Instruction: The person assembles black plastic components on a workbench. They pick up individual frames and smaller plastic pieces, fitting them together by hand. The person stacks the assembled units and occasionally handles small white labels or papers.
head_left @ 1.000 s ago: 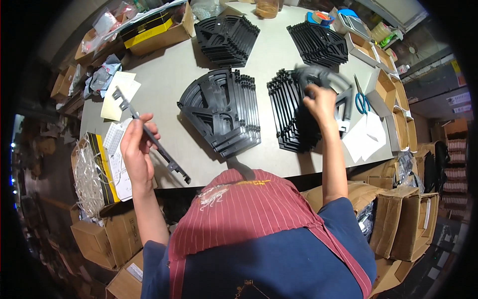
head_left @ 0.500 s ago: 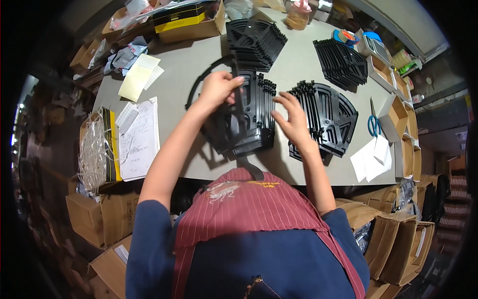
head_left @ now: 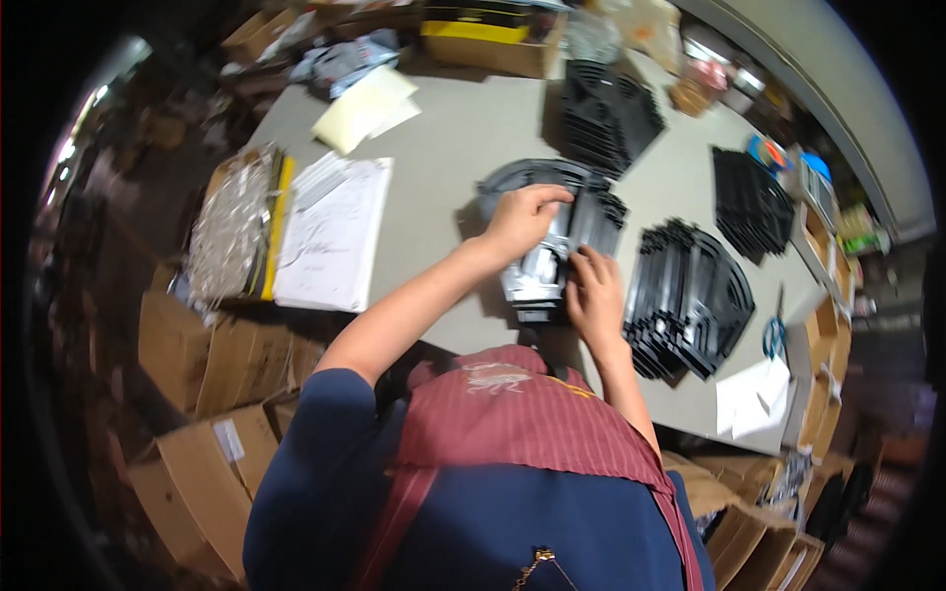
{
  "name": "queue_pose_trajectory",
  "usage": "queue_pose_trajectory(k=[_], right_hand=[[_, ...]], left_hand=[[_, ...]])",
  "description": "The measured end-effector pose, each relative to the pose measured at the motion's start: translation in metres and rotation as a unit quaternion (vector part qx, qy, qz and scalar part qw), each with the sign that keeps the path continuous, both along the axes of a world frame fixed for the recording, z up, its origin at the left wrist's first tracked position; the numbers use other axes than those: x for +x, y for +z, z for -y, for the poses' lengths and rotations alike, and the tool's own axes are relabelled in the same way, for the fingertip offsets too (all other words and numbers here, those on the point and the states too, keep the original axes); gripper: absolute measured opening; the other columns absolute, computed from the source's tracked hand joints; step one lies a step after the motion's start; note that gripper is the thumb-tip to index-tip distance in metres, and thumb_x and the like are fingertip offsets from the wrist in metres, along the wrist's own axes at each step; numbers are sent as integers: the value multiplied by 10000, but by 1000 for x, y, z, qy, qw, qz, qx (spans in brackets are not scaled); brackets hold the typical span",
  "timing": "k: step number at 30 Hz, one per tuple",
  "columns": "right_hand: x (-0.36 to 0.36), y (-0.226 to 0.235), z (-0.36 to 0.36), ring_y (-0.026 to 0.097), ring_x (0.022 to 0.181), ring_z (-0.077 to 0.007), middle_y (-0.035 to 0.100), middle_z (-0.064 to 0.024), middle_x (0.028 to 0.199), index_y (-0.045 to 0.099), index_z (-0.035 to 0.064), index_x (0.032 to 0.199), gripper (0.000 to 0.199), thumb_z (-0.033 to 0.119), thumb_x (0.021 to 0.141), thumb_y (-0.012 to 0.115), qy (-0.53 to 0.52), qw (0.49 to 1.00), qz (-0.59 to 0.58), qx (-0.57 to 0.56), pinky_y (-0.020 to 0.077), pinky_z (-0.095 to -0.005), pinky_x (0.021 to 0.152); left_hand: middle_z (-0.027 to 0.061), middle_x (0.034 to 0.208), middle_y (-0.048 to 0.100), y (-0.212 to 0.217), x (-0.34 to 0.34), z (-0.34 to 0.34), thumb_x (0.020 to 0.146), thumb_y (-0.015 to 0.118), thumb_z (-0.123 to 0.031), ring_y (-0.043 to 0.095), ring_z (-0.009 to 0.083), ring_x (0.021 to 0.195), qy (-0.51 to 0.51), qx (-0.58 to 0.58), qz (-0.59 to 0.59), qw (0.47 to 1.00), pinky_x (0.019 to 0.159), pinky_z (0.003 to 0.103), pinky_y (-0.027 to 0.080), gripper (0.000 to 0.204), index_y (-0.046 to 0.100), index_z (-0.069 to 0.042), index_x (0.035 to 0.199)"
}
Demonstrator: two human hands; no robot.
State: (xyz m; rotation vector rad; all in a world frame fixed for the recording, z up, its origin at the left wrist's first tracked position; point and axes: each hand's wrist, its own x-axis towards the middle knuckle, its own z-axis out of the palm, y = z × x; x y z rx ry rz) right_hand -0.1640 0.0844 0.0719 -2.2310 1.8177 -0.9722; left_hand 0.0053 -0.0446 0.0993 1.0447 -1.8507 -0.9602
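Observation:
A stack of black fan-shaped plastic parts lies on the grey table in front of me, with curved outer edges and ribbed sides. My left hand is closed on the top part, its thumb and forefinger at the part's inner edge. Lower down, my right hand rests with slightly bent, parted fingers against the right side of the same stack. Its fingertips touch the parts but do not wrap round one. The palms hide some of the top part.
Further black part stacks stand behind, to the right and at the far right. Blue scissors and white papers lie near the right edge. Written sheets and a box of clear strips occupy the left.
The tilted part in my left hand has come down flat onto the stack. My right hand has moved in against the stack's side. The whole view has swung, shifting the table rightward.

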Motion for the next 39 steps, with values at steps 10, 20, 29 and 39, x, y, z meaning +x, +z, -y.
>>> queue_pose_trajectory(k=[10,20,29,39], right_hand=[[-16,12,-4,556,1213,-364,613,-179,1303,616,36,1321,413,117,919,670,-34,999,21,-21,405,-449,1062],[-92,29,-19,587,1215,-360,603,-172,1327,640,21,1248,335,122,930,666,-203,977,-14,-71,453,-412,1047],[-286,-26,-111,588,1201,-408,636,-252,1250,609,-9,1277,519,341,906,704,-524,848,5,83,445,-449,1050],[-114,15,-65,590,1231,-314,647,-137,1294,675,44,1176,363,32,813,688,-264,960,-18,-90,409,-446,1107]], left_hand=[[166,1366,560,-28,238,53,888,693,-111,534,337,1284,356,-52,211,909,1072,422,455,424,582,-44,1292],[147,1604,304,-35,303,65,922,691,-317,303,374,1453,458,96,482,741,1139,552,373,674,428,-89,1499],[145,1532,421,-76,335,86,884,703,-228,344,421,1387,413,-14,485,771,1147,590,228,381,665,-86,1235],[156,1055,675,-18,268,75,927,626,-142,601,375,1050,251,-209,311,892,943,429,463,185,643,-24,1068]])
